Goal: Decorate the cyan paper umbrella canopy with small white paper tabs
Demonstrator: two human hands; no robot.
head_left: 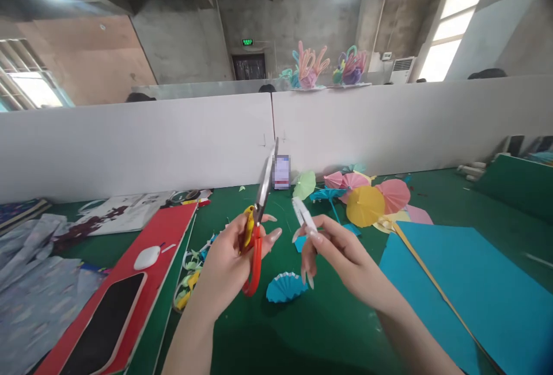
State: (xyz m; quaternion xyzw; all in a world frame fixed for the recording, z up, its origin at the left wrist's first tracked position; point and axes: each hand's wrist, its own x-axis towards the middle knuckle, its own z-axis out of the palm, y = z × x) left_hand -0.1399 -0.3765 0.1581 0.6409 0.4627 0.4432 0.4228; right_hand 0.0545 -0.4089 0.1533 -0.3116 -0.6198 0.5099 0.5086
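In the middle of the head view, my left hand [231, 254] grips scissors [254, 237] with one red and one yellow handle loop, their blades pointing up and away from me. To the right, my right hand [341, 248] pinches a small white strip [302, 212], perhaps folded paper, between thumb and fingers. The strip and the blades are apart. Below and between the hands, a pleated blue paper fan [286, 287] lies on the green tabletop [254, 346]. Behind my right hand sit small paper umbrellas, among them a yellow one [365, 205] and a light green one [305, 185].
Blue paper sheets [470, 288] with a thin tan strip cover the right side. At left are a red board [159, 248] bearing a phone [106, 326] and a white case [147, 257], plus a container of paper scraps [190, 283]. A white partition [194, 139] closes the back.
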